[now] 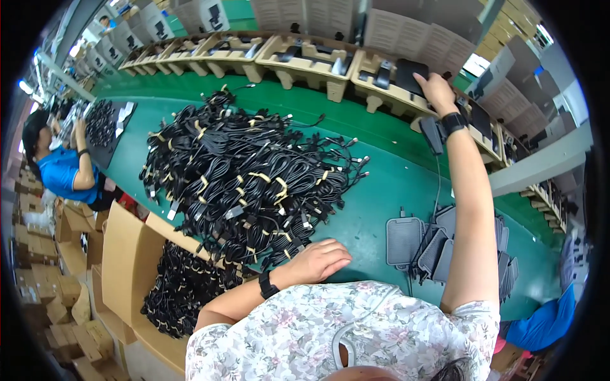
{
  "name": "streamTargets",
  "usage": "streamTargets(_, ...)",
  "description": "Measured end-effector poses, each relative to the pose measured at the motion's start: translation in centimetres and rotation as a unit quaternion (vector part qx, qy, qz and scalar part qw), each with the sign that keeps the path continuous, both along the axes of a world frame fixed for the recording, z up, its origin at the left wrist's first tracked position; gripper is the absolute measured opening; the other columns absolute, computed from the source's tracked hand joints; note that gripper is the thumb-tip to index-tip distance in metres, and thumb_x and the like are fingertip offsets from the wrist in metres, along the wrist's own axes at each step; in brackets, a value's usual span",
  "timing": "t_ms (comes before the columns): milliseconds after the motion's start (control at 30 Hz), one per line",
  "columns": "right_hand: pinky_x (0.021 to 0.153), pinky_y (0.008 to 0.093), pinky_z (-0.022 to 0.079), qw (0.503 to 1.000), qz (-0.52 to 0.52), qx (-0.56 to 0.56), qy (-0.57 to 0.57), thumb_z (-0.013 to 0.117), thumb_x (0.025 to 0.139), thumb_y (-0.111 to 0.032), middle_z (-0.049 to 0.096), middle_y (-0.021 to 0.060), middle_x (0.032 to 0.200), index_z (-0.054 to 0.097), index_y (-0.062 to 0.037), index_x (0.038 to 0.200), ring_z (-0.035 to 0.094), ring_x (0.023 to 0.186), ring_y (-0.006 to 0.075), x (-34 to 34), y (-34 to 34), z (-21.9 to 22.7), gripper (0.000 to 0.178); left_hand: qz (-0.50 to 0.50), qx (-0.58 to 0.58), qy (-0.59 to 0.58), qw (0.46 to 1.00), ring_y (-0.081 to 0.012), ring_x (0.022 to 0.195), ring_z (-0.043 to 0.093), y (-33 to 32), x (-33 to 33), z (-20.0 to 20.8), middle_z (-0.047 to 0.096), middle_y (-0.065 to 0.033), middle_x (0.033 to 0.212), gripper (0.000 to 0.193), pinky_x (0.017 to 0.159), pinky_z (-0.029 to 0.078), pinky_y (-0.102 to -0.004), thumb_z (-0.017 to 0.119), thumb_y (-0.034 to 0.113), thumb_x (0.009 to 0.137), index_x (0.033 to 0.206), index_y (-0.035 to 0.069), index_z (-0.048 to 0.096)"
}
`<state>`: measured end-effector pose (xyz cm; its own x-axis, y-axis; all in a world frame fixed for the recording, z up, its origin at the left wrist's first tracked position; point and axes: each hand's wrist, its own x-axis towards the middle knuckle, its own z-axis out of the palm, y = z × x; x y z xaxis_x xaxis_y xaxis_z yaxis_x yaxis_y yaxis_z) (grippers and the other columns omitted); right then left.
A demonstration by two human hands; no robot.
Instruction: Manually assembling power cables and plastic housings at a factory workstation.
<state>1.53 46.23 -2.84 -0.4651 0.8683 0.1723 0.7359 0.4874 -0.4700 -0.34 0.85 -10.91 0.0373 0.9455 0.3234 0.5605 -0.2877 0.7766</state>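
Note:
My right hand (438, 93) reaches to the far right, over a beige moulded tray (367, 86). Its thumb and fingers are closed at the edge of a flat black rectangular pad (412, 75) lying in that tray; some fingertips are hidden. By the near edge of the table, my left hand (318, 260) rests with loosely curled fingers, and nothing shows in it. Just beyond it lies a large heap of black cables (248, 171), bundled with pale ties. Flat grey rectangular pads (405, 241) are piled to its right, partly behind my right forearm.
More moulded trays (305, 58) with black parts and raised printed lids line the far side. An open carton (124, 254) of cables stands at lower left. A dark block (432, 135) with a cord hangs by my right wrist strap. A co-worker (60, 165) sits left; a grey post (540, 165) slants right.

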Motion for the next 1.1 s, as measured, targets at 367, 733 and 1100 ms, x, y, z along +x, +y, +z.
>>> streamTargets(367,0.073,0.037,0.046,0.856,0.419,0.237,0.186,0.063,0.081,-0.019,0.061,0.0091,0.084,0.064,-0.0058,0.089,0.058,0.083,0.028,-8.2,-21.4,4.3,0.015,0.013,0.038,0.017,0.999,-0.026,0.082,0.058,-0.3,0.0,-1.0,0.06,-0.0087,0.088,0.011,0.071,0.049,-0.0346,0.057,0.014,0.089,0.088,0.003,0.06)
streamTargets(733,0.076,0.0391,0.047,0.862,0.48,0.092,0.138,0.063,0.082,-0.034,0.064,0.0114,0.087,0.064,-0.0049,0.089,0.059,0.086,0.0309,-16.9,-33.2,4.2,0.03,0.018,0.067,-0.031,0.997,-0.0313,0.078,0.056,0.1,0.6,-1.4,0.059,-0.0121,0.08,0.017,0.069,0.047,-0.0386,0.054,0.019,0.09,0.089,0.002,0.058)
streamTargets(1100,0.075,0.0275,0.046,0.746,0.438,-0.35,0.36,0.045,0.097,-0.029,0.055,0.0018,0.072,0.052,-0.0019,0.108,0.054,0.073,0.012,-1.6,-29.7,7.4,0.03,0.012,-0.006,-0.258,0.966,-0.0163,0.062,0.053,0.0,1.4,0.3,0.058,-0.0067,0.082,0.028,0.058,0.045,-0.0282,0.052,0.025,0.093,0.111,0.004,0.052)
